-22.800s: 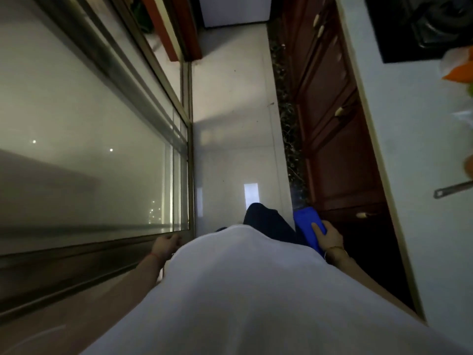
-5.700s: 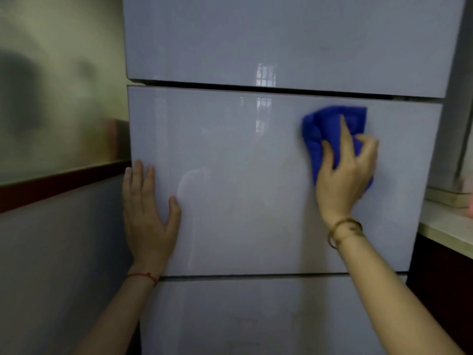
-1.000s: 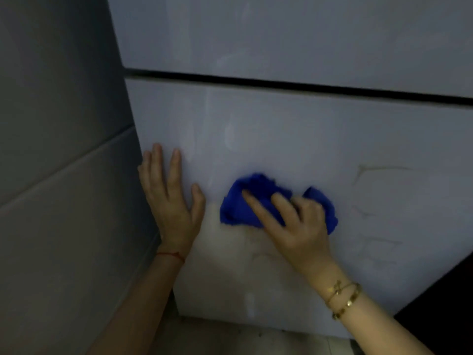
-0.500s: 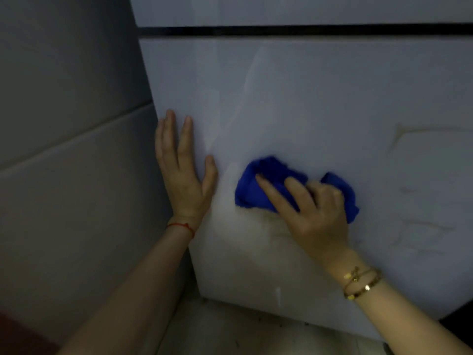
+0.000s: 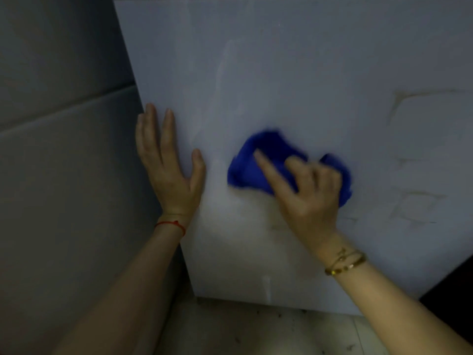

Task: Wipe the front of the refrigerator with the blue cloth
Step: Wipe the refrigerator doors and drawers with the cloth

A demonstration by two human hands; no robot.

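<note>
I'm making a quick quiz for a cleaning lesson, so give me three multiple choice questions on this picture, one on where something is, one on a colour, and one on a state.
1. Where is the left hand?
A. Flat on the refrigerator front, near its left edge
B. On the floor
C. Holding the cloth

2. What colour is the cord on the left wrist?
A. Green
B. Red
C. White

3. What is the right hand doing with the blue cloth?
A. Letting it hang loose
B. Folding it in the air
C. Pressing it, bunched, against the refrigerator front

Answers:
1 A: the palm and spread fingers lie on the panel beside its left edge.
2 B: a thin red cord circles the wrist.
3 C: the fingers lie over the crumpled cloth on the panel.
</note>
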